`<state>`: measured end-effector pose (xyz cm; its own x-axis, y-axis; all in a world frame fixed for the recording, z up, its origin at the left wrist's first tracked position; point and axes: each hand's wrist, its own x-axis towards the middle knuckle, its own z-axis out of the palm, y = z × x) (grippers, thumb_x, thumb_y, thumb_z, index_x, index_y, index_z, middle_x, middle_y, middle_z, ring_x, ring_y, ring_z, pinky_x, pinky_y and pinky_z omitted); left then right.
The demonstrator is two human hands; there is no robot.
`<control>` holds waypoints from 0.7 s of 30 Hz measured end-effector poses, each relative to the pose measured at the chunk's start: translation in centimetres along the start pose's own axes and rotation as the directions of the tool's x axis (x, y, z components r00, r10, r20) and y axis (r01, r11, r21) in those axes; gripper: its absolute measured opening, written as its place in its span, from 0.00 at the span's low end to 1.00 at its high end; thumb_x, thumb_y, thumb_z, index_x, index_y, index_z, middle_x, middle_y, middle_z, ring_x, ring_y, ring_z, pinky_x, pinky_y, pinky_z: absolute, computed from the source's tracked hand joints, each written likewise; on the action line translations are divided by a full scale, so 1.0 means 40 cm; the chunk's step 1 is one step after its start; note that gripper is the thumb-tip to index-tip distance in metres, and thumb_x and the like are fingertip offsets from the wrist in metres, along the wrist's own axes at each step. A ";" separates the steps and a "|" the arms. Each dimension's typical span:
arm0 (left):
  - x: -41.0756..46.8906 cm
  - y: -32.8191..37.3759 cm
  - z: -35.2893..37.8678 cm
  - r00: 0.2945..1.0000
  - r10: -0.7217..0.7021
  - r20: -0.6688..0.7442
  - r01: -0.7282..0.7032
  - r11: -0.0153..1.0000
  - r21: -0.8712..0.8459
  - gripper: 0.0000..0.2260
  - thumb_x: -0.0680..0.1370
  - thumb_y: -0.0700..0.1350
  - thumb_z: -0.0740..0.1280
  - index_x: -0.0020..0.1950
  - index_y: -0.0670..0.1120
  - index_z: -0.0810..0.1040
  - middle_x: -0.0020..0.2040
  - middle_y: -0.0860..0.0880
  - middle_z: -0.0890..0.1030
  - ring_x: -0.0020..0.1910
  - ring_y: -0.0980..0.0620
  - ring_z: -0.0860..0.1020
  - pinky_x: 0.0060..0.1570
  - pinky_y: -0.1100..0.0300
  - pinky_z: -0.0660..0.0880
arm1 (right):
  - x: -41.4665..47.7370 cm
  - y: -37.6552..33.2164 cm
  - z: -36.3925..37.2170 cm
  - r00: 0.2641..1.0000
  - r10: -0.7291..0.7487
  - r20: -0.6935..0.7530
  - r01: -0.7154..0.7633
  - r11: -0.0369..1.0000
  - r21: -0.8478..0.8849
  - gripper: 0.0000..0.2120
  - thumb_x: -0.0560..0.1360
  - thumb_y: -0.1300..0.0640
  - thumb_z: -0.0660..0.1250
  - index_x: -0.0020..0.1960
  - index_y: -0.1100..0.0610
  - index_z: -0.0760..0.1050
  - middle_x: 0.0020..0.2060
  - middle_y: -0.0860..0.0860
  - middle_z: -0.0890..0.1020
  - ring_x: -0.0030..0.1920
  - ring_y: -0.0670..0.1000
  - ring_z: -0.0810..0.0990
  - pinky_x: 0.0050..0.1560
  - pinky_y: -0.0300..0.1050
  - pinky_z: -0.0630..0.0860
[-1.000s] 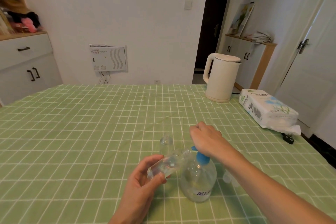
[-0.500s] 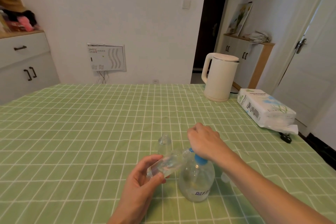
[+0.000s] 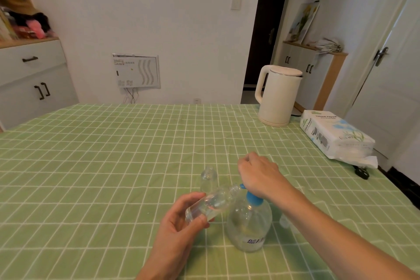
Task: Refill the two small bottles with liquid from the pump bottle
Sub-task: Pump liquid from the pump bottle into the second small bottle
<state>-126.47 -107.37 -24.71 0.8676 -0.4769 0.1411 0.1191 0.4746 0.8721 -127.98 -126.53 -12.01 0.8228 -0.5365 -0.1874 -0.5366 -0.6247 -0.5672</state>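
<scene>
Two small bottles: the held bottle [image 3: 209, 206], tilted, sits pinched mid-body in the left hand [image 3: 179, 229], mouth at the nozzle of the pump bottle [image 3: 250, 227]; the spare bottle [image 3: 208, 178] stands at its 12 o'clock. The right hand [image 3: 259, 175], loosely fisted, presses the pump. Likely light, thin, slippery: grip gently.

1. Lower centre: left hand [image 3: 179, 227] grips tilted small bottle [image 3: 211, 204], mouth at the pump nozzle.
2. Right hand [image 3: 259, 175], fingers curled, rests on pump bottle [image 3: 248, 225] top.
3. Second small bottle [image 3: 208, 178] upright behind, on desk [image 3: 91, 166].
</scene>
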 end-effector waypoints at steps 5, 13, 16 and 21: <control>0.000 0.000 0.003 1.000 0.002 0.000 -0.002 1.000 -0.004 0.21 0.63 0.39 0.81 0.55 0.44 0.85 0.56 0.46 0.84 0.50 0.44 0.83 0.48 0.55 0.82 | -0.003 0.002 0.001 1.000 0.012 -0.002 -0.012 1.000 0.008 0.14 0.78 0.50 0.50 0.56 0.54 0.71 0.58 0.54 0.74 0.62 0.59 0.70 0.66 0.63 0.67; -0.001 0.000 0.001 1.000 0.010 0.005 -0.010 1.000 -0.008 0.21 0.63 0.40 0.80 0.55 0.44 0.85 0.56 0.45 0.85 0.50 0.45 0.84 0.47 0.56 0.82 | 0.002 -0.006 -0.017 1.000 0.001 -0.010 -0.001 1.000 0.021 0.14 0.78 0.49 0.50 0.55 0.54 0.71 0.57 0.54 0.74 0.61 0.60 0.69 0.65 0.63 0.68; -0.001 0.000 -0.001 1.000 0.008 0.000 -0.008 1.000 -0.013 0.21 0.63 0.40 0.80 0.55 0.44 0.85 0.56 0.46 0.85 0.50 0.46 0.84 0.47 0.56 0.82 | 0.004 -0.002 -0.009 1.000 -0.002 0.004 0.002 0.999 0.040 0.14 0.78 0.50 0.50 0.55 0.54 0.71 0.57 0.55 0.75 0.61 0.60 0.72 0.65 0.62 0.69; 0.001 -0.006 -0.001 1.000 0.004 0.000 -0.004 1.000 0.002 0.21 0.63 0.40 0.81 0.55 0.44 0.85 0.56 0.45 0.85 0.51 0.46 0.84 0.48 0.56 0.82 | -0.002 0.005 0.001 0.999 -0.006 0.032 0.005 0.999 0.039 0.15 0.79 0.49 0.50 0.56 0.54 0.71 0.57 0.54 0.75 0.60 0.59 0.75 0.65 0.62 0.70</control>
<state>-126.43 -107.46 -24.94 0.8679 -0.4751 0.1451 0.1143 0.4753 0.8723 -128.14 -126.57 -12.13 0.8316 -0.5142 -0.2099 -0.5251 -0.6048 -0.5987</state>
